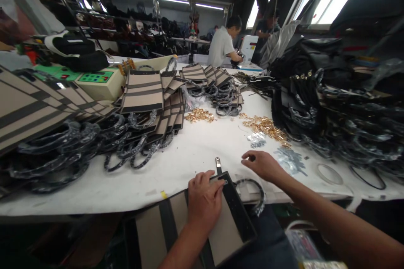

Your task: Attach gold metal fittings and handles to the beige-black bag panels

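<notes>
At six o'clock the left hand is pressing the striped panel, fingers half spread, grip unclear; at four the right hand is hovering half-curled, seemingly empty; the panel is looking light, stiffish, best held by its edge

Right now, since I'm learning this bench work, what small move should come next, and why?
Probably bring the right hand to the metal-tipped strap: the left hand rests on the striped panel beside it, and I see nothing in the right.

the striped panel is cut off — below.
</notes>
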Tool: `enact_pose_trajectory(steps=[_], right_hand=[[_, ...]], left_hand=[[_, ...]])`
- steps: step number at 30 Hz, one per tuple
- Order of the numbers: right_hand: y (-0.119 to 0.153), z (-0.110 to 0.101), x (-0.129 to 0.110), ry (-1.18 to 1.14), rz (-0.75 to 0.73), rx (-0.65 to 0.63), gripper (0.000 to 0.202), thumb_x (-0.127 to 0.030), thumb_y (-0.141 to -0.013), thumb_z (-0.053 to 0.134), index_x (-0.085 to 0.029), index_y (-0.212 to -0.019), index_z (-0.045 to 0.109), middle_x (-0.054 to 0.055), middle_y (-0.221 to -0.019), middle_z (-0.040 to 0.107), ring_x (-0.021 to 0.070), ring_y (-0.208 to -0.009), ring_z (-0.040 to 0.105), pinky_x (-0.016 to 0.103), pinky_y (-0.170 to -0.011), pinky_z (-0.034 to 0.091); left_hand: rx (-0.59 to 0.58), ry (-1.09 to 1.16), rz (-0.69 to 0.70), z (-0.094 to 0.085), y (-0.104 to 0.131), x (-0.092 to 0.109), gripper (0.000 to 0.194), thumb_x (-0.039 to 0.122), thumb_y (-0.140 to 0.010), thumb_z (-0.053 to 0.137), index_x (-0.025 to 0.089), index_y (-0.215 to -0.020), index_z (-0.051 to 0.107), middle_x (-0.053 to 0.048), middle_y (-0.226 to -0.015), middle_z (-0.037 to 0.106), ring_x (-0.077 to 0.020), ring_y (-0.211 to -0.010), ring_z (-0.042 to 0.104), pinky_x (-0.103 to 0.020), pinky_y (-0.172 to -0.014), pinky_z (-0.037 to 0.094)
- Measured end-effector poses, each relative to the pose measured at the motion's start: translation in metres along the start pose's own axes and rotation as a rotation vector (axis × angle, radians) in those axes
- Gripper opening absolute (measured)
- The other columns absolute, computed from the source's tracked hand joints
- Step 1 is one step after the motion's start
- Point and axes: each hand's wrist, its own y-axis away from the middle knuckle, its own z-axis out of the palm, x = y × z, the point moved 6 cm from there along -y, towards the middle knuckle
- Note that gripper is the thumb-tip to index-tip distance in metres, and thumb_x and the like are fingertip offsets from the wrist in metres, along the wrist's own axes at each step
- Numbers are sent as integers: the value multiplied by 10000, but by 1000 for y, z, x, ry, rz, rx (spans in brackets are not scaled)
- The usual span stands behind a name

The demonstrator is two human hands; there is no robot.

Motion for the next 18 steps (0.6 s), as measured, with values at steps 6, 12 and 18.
enact_pose_trajectory(steps=[6, 12, 18], right_hand=[[-56, -26, 75, 131, 179, 115, 422, -434, -892, 675, -248, -1248, 801, 123, -1079, 803, 304, -915, 717, 362, -754, 488], [-70, -15, 99, 128, 182, 76, 339, -467, -880, 701, -296, -1141, 837, 84, -963, 794, 267, -797, 688, 341, -680, 459], [-88, -15, 100, 20, 175, -15, 219, -281, -798, 807, -202, -1002, 825, 72, -834, 770, 200, -667, 649, 299, -602, 482]], left_hand=[[-66, 22, -15, -1, -12, -6, 201, 207, -967, 697, 354, -1049, 808, -30, -1115, 753, -273, -1044, 621, -478, -839, 426], [-176, 32, -51, 3, -19, -8, 154, 240, -950, 741, 357, -1012, 817, -7, -1076, 746, -251, -1036, 615, -447, -852, 409], [-190, 26, -62, 7, -16, -7, 131, 256, -942, 761, 355, -1006, 818, 6, -1085, 747, -240, -1048, 609, -431, -854, 400]])
